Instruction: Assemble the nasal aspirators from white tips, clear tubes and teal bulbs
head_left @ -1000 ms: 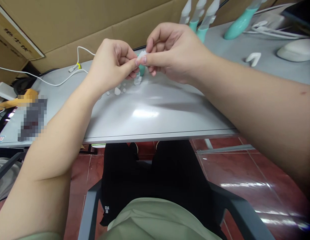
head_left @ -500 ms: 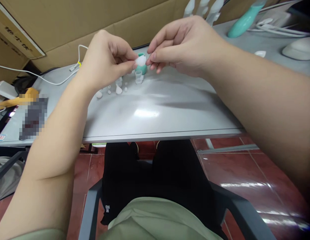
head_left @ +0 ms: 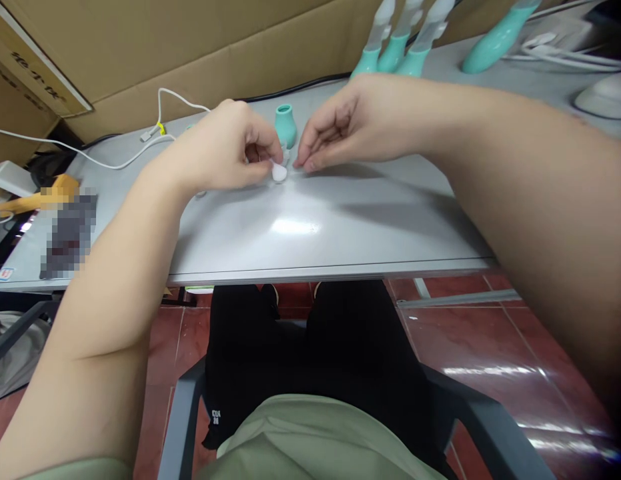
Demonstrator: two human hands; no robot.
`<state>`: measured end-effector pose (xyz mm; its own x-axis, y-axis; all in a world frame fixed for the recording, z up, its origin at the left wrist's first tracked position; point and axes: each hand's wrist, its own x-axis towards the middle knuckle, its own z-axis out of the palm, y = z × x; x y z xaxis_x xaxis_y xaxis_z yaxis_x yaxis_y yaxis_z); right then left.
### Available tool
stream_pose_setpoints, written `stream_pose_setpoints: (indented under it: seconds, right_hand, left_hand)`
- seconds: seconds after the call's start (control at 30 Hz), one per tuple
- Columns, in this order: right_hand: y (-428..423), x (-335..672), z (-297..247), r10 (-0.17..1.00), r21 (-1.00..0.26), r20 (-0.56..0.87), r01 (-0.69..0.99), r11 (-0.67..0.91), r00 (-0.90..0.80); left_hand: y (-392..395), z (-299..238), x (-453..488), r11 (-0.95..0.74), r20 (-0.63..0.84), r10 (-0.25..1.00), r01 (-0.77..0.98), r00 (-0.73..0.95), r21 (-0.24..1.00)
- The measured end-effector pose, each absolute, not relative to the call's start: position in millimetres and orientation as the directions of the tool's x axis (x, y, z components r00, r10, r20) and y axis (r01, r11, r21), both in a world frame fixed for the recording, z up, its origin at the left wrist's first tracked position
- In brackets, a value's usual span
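My left hand (head_left: 240,147) is low over the table, with thumb and fingers closed on a small white teardrop-shaped tip (head_left: 279,173). This tip is close to the tabletop; whether it touches it I cannot tell. Just to the right, my right hand (head_left: 340,130) has its thumb and fingertips pinched together; anything between them is too small to make out. Behind the fingertips a teal bulb (head_left: 285,127) stands upright with its round opening facing up. A small clear plastic piece (head_left: 285,155) shows in front of the bulb, partly covered by my left fingers.
Three teal bulbs with clear necks and white tips (head_left: 410,40) stand at the back. Another teal bulb (head_left: 495,43) leans by white cables (head_left: 565,60) at the far right. A white cable (head_left: 125,163) runs across the left. Cardboard (head_left: 190,47) walls the table's rear.
Both hands have come down toward the tabletop, the white tip lowering with my left hand. My left hand now covers most of the small parts on the left.
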<state>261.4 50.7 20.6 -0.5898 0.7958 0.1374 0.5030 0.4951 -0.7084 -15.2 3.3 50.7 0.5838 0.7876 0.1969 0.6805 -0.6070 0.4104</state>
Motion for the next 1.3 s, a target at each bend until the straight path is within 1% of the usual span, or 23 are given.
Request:
stream_pose_setpoints:
  seconds: [0.07,0.13,0.23,0.4,0.47,0.57,0.63,0.73,0.77,0.83,0.9,0.97,1.1,1.17,1.23,1.3]
  right_hand:
    - [47,262,24,0.797,-0.635,0.122,0.57,0.521,-0.592]
    - [45,263,25,0.791,-0.596,0.124,0.593,0.542,-0.599]
    - [48,265,22,0.764,-0.595,0.146,0.561,0.575,-0.628]
    - [66,264,6,0.701,-0.627,0.21,0.456,0.631,-0.681]
    - [66,262,5,0.704,-0.626,0.204,0.462,0.628,-0.681]
    - [57,259,10,0.76,-0.638,0.161,0.522,0.567,-0.629]
    - [50,259,17,0.791,-0.658,0.16,0.533,0.532,-0.591]
    - [45,262,23,0.828,-0.686,0.254,0.51,0.519,-0.5]
    - [45,262,24,0.837,-0.689,0.298,0.503,0.522,-0.459]
    - [47,262,24,0.841,-0.69,0.372,0.489,0.534,-0.394]
    - [49,261,22,0.844,-0.696,0.399,0.481,0.534,-0.359]
    - [50,260,20,0.853,-0.709,0.396,0.478,0.519,-0.34]
    - [48,260,19,0.86,-0.727,0.39,0.463,0.507,-0.329]
    - [46,259,19,0.862,-0.749,0.399,0.431,0.504,-0.314]
    - [46,257,20,0.863,-0.796,0.43,0.34,0.501,-0.265]
    - [49,252,21,0.873,-0.853,0.454,0.196,0.484,-0.179]
  left_hand:
    - [6,47,-14,-0.609,0.189,0.787,0.689,0.588,0.392]
    - [8,45,-13,-0.615,0.185,0.782,0.686,0.595,0.389]
    - [10,43,-11,-0.62,0.196,0.778,0.678,0.597,0.395]
    - [10,42,-9,-0.632,0.217,0.77,0.67,0.6,0.389]
    - [8,44,-9,-0.628,0.223,0.774,0.672,0.593,0.393]
    - [4,49,-11,-0.609,0.218,0.788,0.679,0.575,0.409]
    - [1,53,-12,-0.608,0.251,0.791,0.675,0.558,0.418]
    - [-2,55,-11,-0.616,0.336,0.788,0.644,0.517,0.454]
    - [-2,55,-8,-0.607,0.334,0.794,0.634,0.508,0.479]
    - [-3,53,-1,-0.574,0.285,0.813,0.618,0.507,0.538]
    - [-4,50,6,-0.556,0.255,0.817,0.589,0.518,0.586]
    - [-2,47,11,-0.563,0.28,0.81,0.549,0.515,0.617]
    - [13,39,8,-0.592,0.365,0.796,0.494,0.483,0.637]
    - [28,37,1,-0.639,0.486,0.769,0.483,0.415,0.598]
    - [45,37,-9,-0.716,0.699,0.671,0.46,0.245,0.526]
    - [62,42,-21,-0.781,0.866,0.499,0.423,-0.017,0.458]
